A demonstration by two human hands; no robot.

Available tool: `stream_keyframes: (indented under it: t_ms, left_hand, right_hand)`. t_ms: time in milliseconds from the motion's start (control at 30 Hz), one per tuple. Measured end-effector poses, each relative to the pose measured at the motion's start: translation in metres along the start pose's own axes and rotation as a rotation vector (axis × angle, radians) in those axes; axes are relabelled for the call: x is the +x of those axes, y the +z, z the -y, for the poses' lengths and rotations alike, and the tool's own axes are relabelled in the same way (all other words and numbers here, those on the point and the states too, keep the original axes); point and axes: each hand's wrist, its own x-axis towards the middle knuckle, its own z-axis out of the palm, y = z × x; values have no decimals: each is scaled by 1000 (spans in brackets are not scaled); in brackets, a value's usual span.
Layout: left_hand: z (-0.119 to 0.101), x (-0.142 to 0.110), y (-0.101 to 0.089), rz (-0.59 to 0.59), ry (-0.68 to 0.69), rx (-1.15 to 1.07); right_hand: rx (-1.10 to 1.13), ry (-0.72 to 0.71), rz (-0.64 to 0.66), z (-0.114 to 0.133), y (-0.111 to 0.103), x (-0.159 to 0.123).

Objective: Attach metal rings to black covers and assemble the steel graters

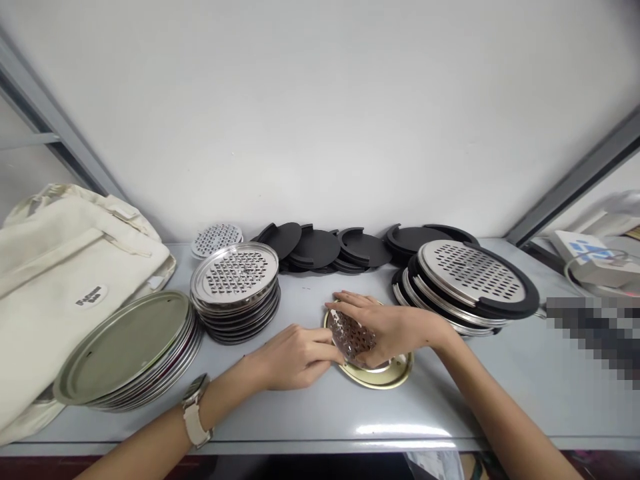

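Note:
A shiny round grater disc (pixel 350 333) lies tilted on a shallow gold-coloured round plate (pixel 380 381) on the grey table. My right hand (pixel 383 327) spans the disc from above, fingers at its far edge and thumb near its close edge. From the left, my left hand (pixel 303 360) reaches in with curled fingers closed at the left rim of the gold plate, right beside the disc. Its fingertips partly cover where plate and disc meet. A watch (pixel 196 407) with a pale strap is on my left wrist.
Left of my hands stand a stack of grater discs (pixel 237 273) and a stack of olive-green round plates (pixel 130 340), beside a cream bag (pixel 70 280). Black discs with curved rims (pixel 315 248) line the wall. More grater discs with black rims (pixel 480 273) are piled at right.

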Motion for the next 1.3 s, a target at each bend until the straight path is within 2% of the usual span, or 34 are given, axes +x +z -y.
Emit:
stream_keyframes:
  t_ms: [233,567,900,1167,1300]
  left_hand:
    - [-2,1,-1,-9,0,-41]
    - [-14,7,-6,26,-86,-142]
    - [-13,7,-3,30,-125,-155]
    - [-8,5,-1,-66,-39,-123]
    - [-4,2,2,-232,37,-120]
  right_hand:
    - [89,-82,-53,-6,-8,-3]
    - [103,-69,-58,-7,-12,-3]
    - [111,-84,-67,-11,-11,-1]
    - [81,-70,-89,-8,-4,3]
    - [11,-46,-115,-3,1,8]
